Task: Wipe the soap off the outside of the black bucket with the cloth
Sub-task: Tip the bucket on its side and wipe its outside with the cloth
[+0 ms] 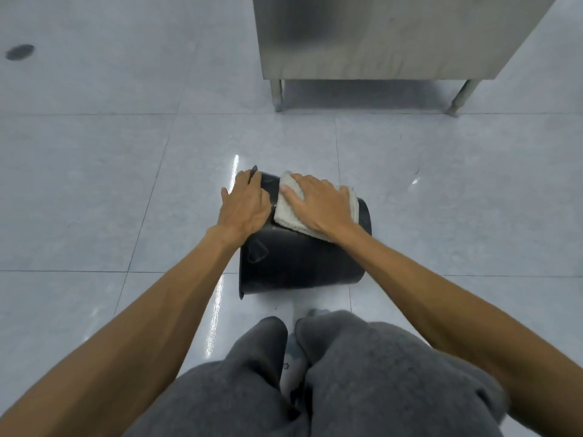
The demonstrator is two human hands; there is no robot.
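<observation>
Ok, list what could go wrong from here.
The black bucket lies on its side on the glossy floor, so it may roll if the left hand steadying it slips. The right hand presses the cloth flat, ungripped; it could slide off. The underside may go unwiped.

Lighting is even, cool and moderately bright. The source is overhead, judging by long glare streaks on the floor (94, 190) left of the bucket (299, 263) and a small glint to its right. There is a soft shadow under the cabinet (378, 36). The bucket side reads near-black, with little detail. Wide-angle bend at the edges — tile joints curve. The trousers (362, 373) are soft, and the whole picture is slightly hazy.
</observation>
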